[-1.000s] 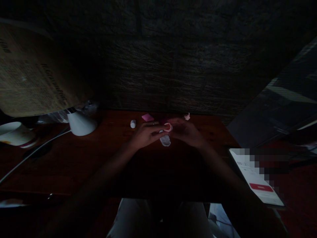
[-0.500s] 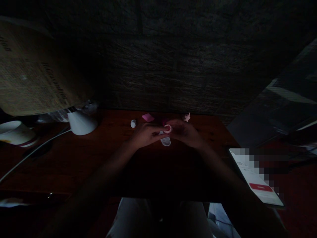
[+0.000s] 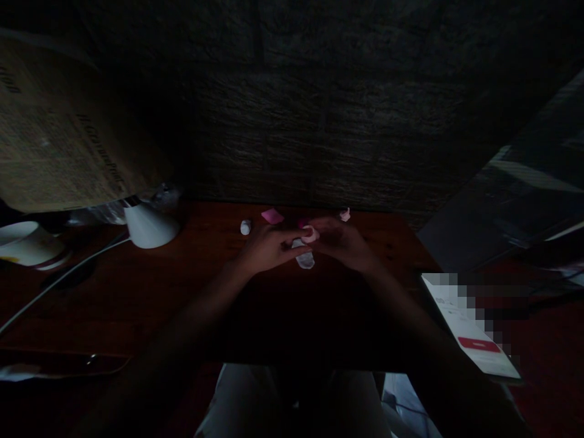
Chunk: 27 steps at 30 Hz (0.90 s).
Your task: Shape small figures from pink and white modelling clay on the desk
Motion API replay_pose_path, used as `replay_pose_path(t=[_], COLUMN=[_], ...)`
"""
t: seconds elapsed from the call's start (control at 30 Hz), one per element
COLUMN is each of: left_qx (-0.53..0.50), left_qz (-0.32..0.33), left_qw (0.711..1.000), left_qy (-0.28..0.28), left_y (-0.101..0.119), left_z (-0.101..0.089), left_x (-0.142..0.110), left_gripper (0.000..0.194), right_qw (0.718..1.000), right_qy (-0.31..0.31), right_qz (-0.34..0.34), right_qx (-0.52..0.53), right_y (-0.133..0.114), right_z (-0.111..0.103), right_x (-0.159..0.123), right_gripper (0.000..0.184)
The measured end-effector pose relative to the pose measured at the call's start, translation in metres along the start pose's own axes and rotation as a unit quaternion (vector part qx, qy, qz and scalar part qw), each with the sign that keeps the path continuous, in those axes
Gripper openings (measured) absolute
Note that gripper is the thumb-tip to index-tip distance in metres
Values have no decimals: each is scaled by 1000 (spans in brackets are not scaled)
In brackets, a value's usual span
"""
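Note:
Between both hands is a small pale pink cup-shaped piece (image 3: pixel 310 234), which looks like modelling clay. My left hand (image 3: pixel 272 246) is closed on its left side, with the thumb and forefinger at its rim. On the other side, my right hand (image 3: pixel 343 243) has its fingers curled around it. A whitish translucent piece (image 3: pixel 304 255) lies just below the fingers. Behind the hands are a bright pink flat piece (image 3: pixel 272 216), a white lump (image 3: pixel 246 227) and a small crumpled pink piece (image 3: pixel 345 215). A darker magenta bit (image 3: pixel 302 223) is partly hidden by the hands.
At the left stand a white conical lamp base (image 3: pixel 150 226) with a cable and a paper cup (image 3: pixel 30 244), below a newsprint-patterned shade (image 3: pixel 68 134). A lit tablet or phone (image 3: pixel 469 328) lies at the right edge of the wooden table (image 3: pixel 182 304). A brick wall rises behind.
The pink piece has tilted between the fingers, so its round opening faces me less. Both hands have stayed almost in place, the right fingers shifting slightly.

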State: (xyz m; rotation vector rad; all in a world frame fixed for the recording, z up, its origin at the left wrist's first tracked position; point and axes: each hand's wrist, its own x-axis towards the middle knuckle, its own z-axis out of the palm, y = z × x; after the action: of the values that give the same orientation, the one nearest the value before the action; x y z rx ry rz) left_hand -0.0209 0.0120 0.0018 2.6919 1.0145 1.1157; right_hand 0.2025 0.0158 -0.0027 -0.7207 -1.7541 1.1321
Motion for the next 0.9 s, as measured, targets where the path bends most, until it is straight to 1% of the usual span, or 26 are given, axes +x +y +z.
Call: replay_pose_path(t=[0.07,0.13,0.2,0.3,0.37,0.4,0.5,0.6,0.7,0.8,0.9], left_qx=[-8,-14,-33,-102,-141,-153,-192,-268,-342,-375,-381], left_qz=[1,9,7,-34,-63,-69,-53,-44,-72,-97,-109], left_qw=[1000,1000,999,991,983,981,975,959,936,922,917], left_qy=[-14,-8,20,79,96,97,94,79,42,20,29], left_y=[0,2,3,6,6,5,2,0,-1,-1,-1], left_z=[0,0,2,5,7,8,9,11,14,17,18], left_x=[-1,-1,-1,2,4,5,8,7,5,4,4], left_gripper=[37,36,36,45,46,44,36,39,49,58,53], right_qw=[1000,1000,1000,999,998,998,998,999,1000,1000,999], right_qy=[2,8,24,41,53,57,48,15,7,3,-3], right_qz=[1,2,0,3,9,11,13,6,-8,2,14], right_qx=[6,10,6,11,24,30,35,28,17,17,36], right_y=[-2,-4,-6,-8,-9,-9,-9,-10,-10,-11,-12], right_z=[1,1,2,2,2,2,1,-1,-2,-2,-3], right_x=[0,0,0,1,0,0,-1,-2,-2,-2,-2], right_gripper=[43,43,41,40,40,41,41,40,41,40,36])
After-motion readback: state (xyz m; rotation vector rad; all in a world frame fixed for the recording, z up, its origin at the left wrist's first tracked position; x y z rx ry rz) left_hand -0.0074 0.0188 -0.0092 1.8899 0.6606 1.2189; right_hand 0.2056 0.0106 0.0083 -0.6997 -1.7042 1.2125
